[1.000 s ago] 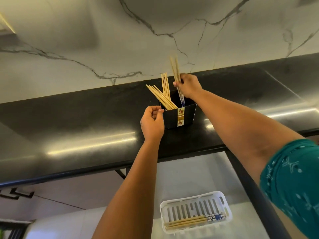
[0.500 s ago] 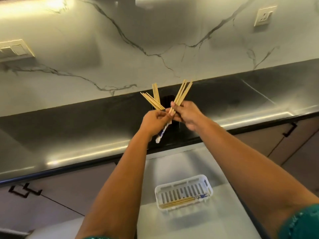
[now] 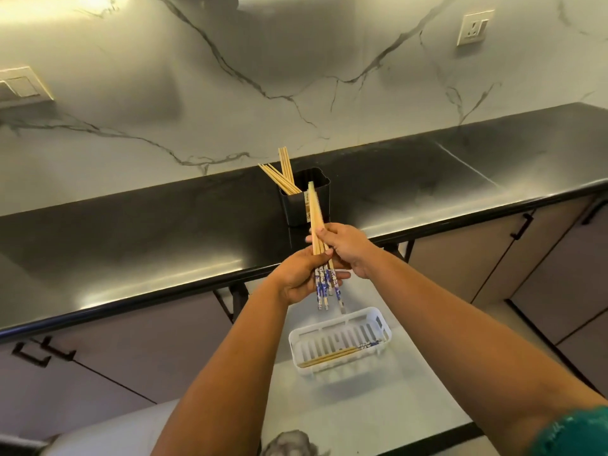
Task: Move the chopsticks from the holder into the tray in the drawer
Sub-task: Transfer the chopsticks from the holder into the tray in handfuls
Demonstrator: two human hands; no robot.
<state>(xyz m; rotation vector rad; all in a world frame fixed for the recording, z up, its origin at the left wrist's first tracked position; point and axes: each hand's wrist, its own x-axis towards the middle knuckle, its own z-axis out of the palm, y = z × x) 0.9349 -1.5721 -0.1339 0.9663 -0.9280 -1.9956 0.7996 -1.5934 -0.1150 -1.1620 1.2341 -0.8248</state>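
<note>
Single head-worn view, forward and down over the counter (image 3: pixel 164 238)

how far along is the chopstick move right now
Done: a few chopsticks already lie in the white tray in the open drawer. In hand: the left hand and right hand together hold a bundle of chopsticks, blue patterned ends pointing down, above the drawer and not yet in the tray. Left: several more chopsticks remain in the black holder on the counter.

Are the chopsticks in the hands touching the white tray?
Apart. The head view shows the held chopsticks, gripped by both hands, with their patterned tips above the white tray, with drawer floor between.
</note>
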